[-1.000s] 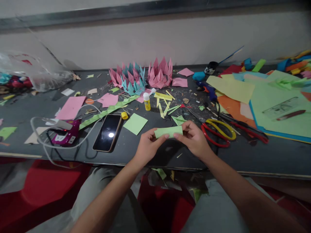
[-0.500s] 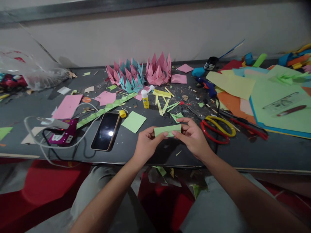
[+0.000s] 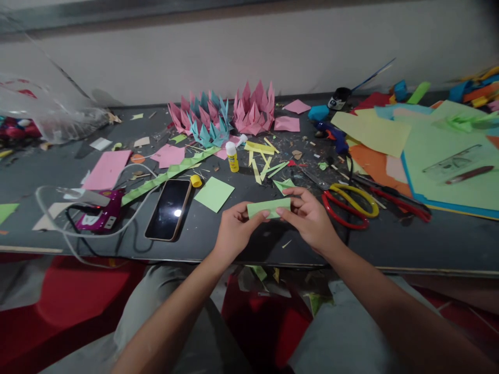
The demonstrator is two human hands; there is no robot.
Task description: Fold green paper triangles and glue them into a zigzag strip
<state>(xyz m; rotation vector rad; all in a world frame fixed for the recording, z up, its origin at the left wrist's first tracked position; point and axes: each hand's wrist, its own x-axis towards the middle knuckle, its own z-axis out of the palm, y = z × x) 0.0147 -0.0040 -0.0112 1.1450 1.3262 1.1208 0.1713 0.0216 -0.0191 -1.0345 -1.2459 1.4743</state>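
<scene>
A folded strip of light green paper (image 3: 268, 206) is held over the near edge of the dark table (image 3: 409, 244). My left hand (image 3: 236, 229) pinches its left end with thumb and fingers. At the other end my right hand (image 3: 310, 217) is closed on it, fingers curled over the top edge. Both hands are just above the tabletop. A green paper square (image 3: 214, 194) lies to the left of the strip, beside a black phone (image 3: 168, 209).
Red and yellow scissors (image 3: 351, 205) lie right of my right hand. A small glue bottle (image 3: 233, 157), yellow paper strips, pink and teal folded paper flowers (image 3: 230, 114) stand behind. Coloured sheets (image 3: 440, 171) cover the right side. A purple glue gun (image 3: 95, 217) with cable sits left.
The hands and strip stay almost still; my left fingers have shifted slightly along the strip's lower edge. The view has tilted a little.
</scene>
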